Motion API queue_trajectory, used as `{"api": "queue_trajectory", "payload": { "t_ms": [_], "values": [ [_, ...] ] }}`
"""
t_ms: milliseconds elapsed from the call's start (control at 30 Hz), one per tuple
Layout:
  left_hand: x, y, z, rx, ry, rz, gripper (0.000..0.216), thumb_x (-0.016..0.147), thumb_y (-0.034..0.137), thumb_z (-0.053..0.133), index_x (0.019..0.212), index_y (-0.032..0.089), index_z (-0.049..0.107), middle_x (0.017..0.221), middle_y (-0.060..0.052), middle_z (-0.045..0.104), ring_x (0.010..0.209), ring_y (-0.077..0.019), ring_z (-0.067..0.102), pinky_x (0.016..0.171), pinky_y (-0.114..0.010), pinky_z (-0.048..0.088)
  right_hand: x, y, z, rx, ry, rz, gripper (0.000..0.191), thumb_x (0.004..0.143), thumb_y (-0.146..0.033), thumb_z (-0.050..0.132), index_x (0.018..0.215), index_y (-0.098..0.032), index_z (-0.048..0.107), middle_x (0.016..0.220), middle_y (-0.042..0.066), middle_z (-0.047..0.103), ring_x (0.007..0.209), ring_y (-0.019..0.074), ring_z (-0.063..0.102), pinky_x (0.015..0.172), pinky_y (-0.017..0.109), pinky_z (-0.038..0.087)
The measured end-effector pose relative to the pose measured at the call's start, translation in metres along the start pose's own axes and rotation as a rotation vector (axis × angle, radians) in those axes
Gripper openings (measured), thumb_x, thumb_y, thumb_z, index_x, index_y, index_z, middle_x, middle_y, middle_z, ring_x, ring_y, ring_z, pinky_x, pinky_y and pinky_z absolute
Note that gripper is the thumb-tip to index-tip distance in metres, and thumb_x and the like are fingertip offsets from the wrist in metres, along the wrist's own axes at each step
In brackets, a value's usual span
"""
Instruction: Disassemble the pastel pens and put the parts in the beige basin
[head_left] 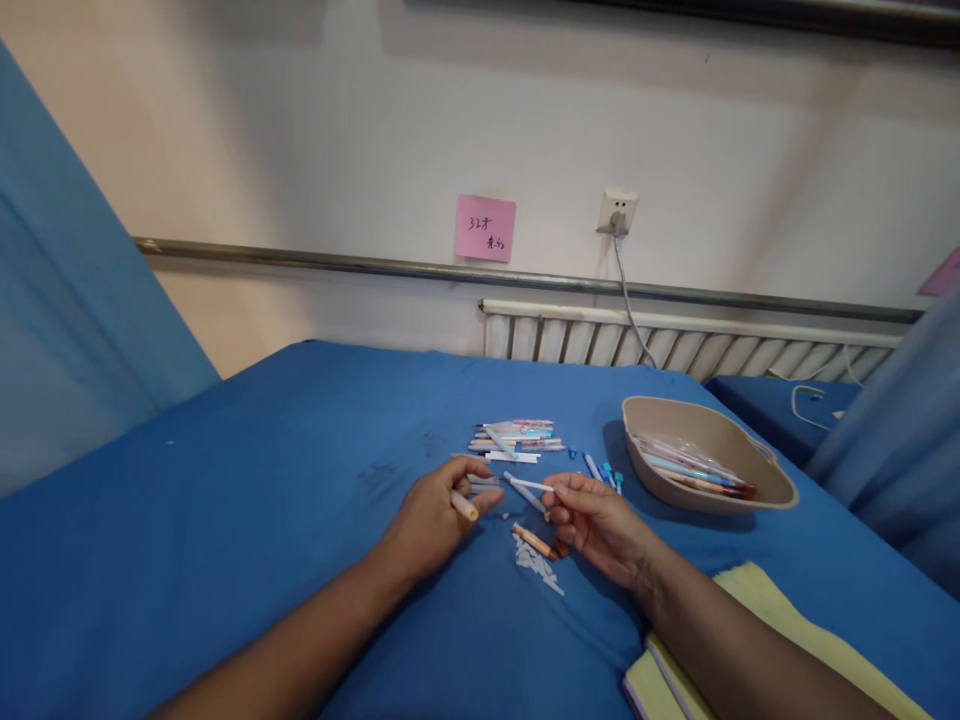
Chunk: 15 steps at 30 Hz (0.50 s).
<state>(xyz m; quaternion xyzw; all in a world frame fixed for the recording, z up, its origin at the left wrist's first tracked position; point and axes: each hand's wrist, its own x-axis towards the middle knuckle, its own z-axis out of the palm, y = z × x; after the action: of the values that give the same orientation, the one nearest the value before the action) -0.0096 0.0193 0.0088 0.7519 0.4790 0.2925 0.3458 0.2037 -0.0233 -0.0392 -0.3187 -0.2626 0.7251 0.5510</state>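
Note:
My left hand [437,517] rests on the blue table [247,500] with its fingers closed around a white pen barrel with a yellow end [465,506]. Just to its right, my right hand [596,523] pinches a thin white pen refill [531,485] that points left toward the other hand. Between and below the hands lie an orange pen part [534,540] and a small heap of clear pen pieces [537,566]. A pile of several pens [514,440] lies just beyond the hands.
A beige tray [772,490] holding several pens stands at the right. Small blue caps [609,472] lie beside it. A yellow notebook [757,600] sits under my right forearm. A radiator, wall socket with cable and pink note are behind the table.

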Motion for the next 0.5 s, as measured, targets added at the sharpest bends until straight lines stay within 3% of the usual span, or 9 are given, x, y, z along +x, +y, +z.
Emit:
{"api": "queue_trajectory", "payload": {
  "t_ms": [100, 267, 433, 500],
  "values": [
    [0.004, -0.005, 0.000, -0.125, -0.074, -0.112, 0.041, 0.075, 0.055, 0.053, 0.076, 0.015, 0.059, 0.052, 0.007, 0.038, 0.047, -0.0082, 0.031, 0.045, -0.022, 0.022, 0.000, -0.003, -0.002, 0.018, 0.003, -0.016, 0.020, 0.068, -0.021, 0.075, 0.085, -0.014, 0.065, 0.075, 0.004, 0.063, 0.055, 0.0064, 0.049, 0.045, 0.016, 0.036],
    [0.005, -0.015, 0.004, -0.366, -0.252, -0.204, 0.041, 0.074, 0.056, 0.053, 0.076, 0.015, 0.055, 0.045, 0.009, 0.034, 0.038, -0.0069, 0.026, 0.039, -0.021, 0.018, 0.001, -0.006, -0.005, -0.009, 0.019, -0.050, 0.020, 0.068, -0.022, 0.075, 0.083, -0.015, 0.065, 0.074, 0.004, 0.063, 0.055, 0.0072, 0.050, 0.045, 0.016, 0.037],
    [0.003, -0.007, -0.001, -0.414, -0.253, -0.227, 0.042, 0.071, 0.058, 0.058, 0.068, 0.018, 0.047, 0.046, 0.009, 0.031, 0.040, -0.0060, 0.025, 0.039, -0.021, 0.016, 0.001, -0.007, -0.007, -0.020, 0.027, -0.061, 0.018, 0.069, -0.022, 0.074, 0.084, -0.015, 0.065, 0.075, 0.004, 0.064, 0.054, 0.0065, 0.049, 0.045, 0.016, 0.037],
    [0.002, -0.003, -0.005, -0.471, -0.281, -0.232, 0.043, 0.072, 0.060, 0.057, 0.073, 0.017, 0.048, 0.051, 0.009, 0.031, 0.043, -0.0060, 0.025, 0.041, -0.020, 0.018, 0.001, -0.008, -0.007, -0.020, 0.030, -0.067, 0.019, 0.069, -0.022, 0.074, 0.084, -0.014, 0.065, 0.076, 0.004, 0.064, 0.055, 0.0063, 0.049, 0.046, 0.016, 0.037]
  ]
}}
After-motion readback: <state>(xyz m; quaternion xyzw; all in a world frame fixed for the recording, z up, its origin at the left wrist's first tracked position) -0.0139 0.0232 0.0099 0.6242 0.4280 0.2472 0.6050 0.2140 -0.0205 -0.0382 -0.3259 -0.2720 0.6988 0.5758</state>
